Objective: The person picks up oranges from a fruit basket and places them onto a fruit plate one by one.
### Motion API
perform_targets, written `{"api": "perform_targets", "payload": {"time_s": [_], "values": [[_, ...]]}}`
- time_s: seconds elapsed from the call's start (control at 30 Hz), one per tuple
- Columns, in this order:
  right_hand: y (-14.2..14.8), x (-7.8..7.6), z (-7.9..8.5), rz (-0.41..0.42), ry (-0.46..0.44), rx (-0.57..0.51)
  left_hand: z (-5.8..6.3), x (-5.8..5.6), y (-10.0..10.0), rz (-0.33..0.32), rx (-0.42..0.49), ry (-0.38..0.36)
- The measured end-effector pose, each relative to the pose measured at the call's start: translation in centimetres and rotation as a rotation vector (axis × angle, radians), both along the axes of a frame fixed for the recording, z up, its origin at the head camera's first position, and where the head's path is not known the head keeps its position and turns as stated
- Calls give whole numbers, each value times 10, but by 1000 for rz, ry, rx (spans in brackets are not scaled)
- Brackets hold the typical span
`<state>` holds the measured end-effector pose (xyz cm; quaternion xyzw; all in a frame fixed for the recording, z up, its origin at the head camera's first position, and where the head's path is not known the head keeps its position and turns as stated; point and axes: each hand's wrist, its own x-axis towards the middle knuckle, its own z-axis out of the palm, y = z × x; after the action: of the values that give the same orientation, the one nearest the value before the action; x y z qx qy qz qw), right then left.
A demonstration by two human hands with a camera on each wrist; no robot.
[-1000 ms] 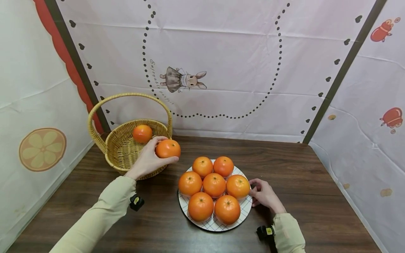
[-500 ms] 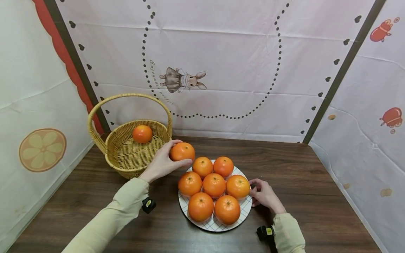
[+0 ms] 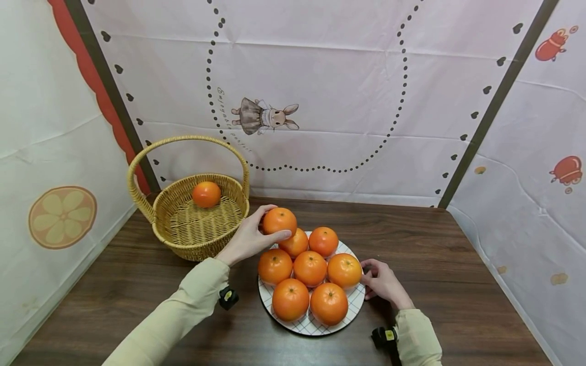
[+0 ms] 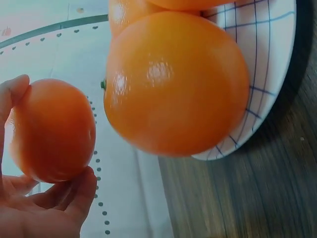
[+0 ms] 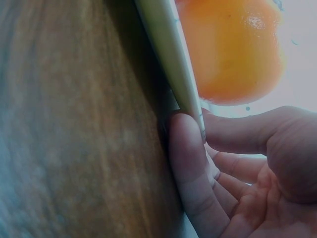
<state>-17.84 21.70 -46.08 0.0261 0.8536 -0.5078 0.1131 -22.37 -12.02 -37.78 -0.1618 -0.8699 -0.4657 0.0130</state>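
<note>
My left hand [image 3: 249, 239] holds an orange [image 3: 280, 222] between thumb and fingers, above the far left part of the plate. In the left wrist view this orange [image 4: 54, 131] stands apart from a larger-looking one [image 4: 176, 84] on the plate. The round white plate [image 3: 316, 328] has a dark grid pattern and bears several oranges [image 3: 310, 268]. At its right edge, my right hand [image 3: 384, 280] pinches the rim. The right wrist view shows thumb and finger on either side of the plate's rim [image 5: 173, 59], below an orange [image 5: 235, 49].
A yellow wicker basket [image 3: 160, 226] with a tall hoop handle stands at the back left. One orange [image 3: 206, 194] lies inside it, against the far wall. Printed cloth [image 3: 329, 101] hangs behind and at both sides of the brown wooden table [image 3: 458, 295].
My left hand has carried the orange rightward, from the basket's right rim to above the plate's far left part. My right hand and the plate have stayed where they were.
</note>
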Motion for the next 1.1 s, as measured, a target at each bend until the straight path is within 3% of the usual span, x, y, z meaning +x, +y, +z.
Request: {"api": "perform_targets", "payload": {"time_s": [0.47, 1.1], "values": [[1, 0, -1, 4, 0, -13, -2, 0, 21, -70, -31, 30], [1, -1, -1, 5, -1, -9, -5, 0, 47, -154, -33, -38]]}}
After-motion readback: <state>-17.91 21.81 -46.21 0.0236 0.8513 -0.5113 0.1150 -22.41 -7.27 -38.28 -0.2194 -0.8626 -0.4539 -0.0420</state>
